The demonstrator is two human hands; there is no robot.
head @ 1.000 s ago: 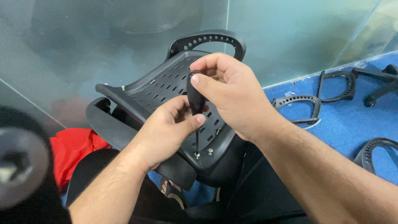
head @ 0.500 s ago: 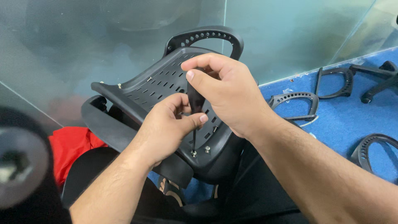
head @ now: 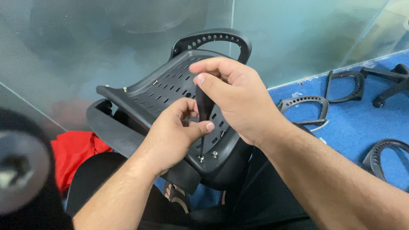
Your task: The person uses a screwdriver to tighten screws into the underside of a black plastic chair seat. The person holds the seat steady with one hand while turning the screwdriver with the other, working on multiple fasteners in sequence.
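Gripping a screwdriver (head: 203,111) with right hand (head: 238,100), left hand (head: 177,132) pinching its shaft, tip on chair-seat (head: 170,87) screw (head: 200,159).

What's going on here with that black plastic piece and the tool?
A person holds a screwdriver upright over a black slotted chair seat shell that rests across their lap. The right hand grips the handle from above, while the left hand steadies the shaft. The tip sits on a screw near the shell's lower edge, with a second screw beside it. Loose black armrests lie on the blue floor to the right.
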